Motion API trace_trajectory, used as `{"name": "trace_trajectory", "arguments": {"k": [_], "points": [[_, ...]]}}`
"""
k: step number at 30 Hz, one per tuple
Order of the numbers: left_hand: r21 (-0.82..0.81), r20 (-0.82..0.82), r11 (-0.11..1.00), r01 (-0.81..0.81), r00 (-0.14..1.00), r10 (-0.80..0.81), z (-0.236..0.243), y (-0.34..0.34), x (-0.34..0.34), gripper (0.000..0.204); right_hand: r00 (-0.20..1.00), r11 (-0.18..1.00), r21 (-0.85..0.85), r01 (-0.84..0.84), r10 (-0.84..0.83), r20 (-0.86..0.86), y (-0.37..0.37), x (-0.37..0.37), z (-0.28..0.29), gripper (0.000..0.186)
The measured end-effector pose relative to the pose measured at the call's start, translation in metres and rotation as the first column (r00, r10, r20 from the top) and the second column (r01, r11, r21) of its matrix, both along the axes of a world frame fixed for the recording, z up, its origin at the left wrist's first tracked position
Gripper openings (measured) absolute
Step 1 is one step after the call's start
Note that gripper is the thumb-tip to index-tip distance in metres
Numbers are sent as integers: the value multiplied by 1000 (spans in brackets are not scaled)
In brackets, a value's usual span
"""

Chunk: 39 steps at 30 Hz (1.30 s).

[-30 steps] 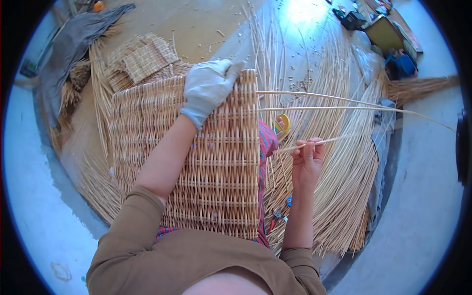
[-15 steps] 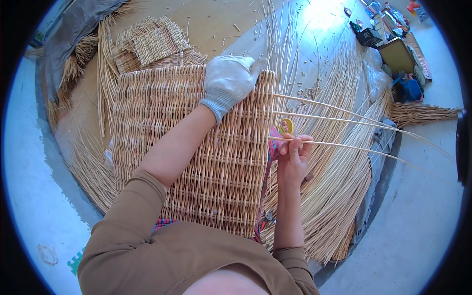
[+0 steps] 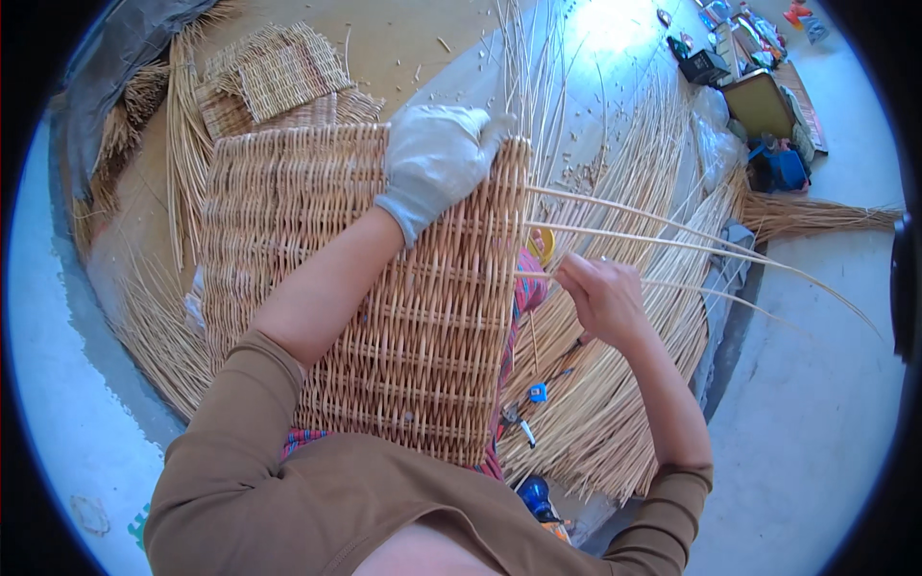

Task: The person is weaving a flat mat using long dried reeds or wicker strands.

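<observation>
A large woven wicker panel (image 3: pixel 384 336) leans up in front of me, its lower edge by my body. My left hand (image 3: pixel 432 161), in a pale work glove, wraps over the panel's top edge near the right corner. Three pale rods stick out from the panel's right side. My bare right hand (image 3: pixel 607 300) is closed round the lowest rod (image 3: pixel 706 288), just right of the panel edge, with its knuckles up. Above it, the other two rods (image 3: pixel 663 243) extend freely to the right. A yellow ring-shaped thing (image 3: pixel 544 245) shows behind the lowest rod.
Loose rods (image 3: pixel 624 394) lie in a wide heap on the right. Smaller woven panels (image 3: pixel 288 72) are stacked at the far left. A blue tape measure (image 3: pixel 538 393) lies among the rods. Boxes and a blue container (image 3: pixel 792 168) stand at the far right.
My right hand has turned from palm-side up to knuckles up and shifted slightly right along the lowest rod, its elbow swinging outward. My left hand still grips the panel's top edge.
</observation>
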<state>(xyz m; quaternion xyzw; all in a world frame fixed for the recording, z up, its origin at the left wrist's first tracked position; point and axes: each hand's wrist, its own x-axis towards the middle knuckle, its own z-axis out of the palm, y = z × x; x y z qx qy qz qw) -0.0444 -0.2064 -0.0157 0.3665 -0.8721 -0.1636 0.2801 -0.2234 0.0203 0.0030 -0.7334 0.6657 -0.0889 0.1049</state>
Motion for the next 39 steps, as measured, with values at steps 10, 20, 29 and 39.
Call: {"name": "trace_trajectory", "arguments": {"k": [10, 20, 29, 39], "points": [[123, 13, 991, -44, 999, 43, -5, -15, 13, 60, 997, 910, -407, -75, 74, -18, -15, 28, -12, 18], [81, 74, 988, -130, 989, 124, -8, -19, 17, 58, 445, 499, 215, 840, -858, 255, 186, -27, -351, 50], [-304, -311, 953, 3, 945, -102, -18, -22, 42, 20, -769, 591, 735, 333, -280, 574, 121, 37, -165, 35], [-108, -185, 575, 811, 552, -813, -9, 45, 18, 15, -490, 862, 149, 485, 126, 863, 148, 89, -69, 44]]}}
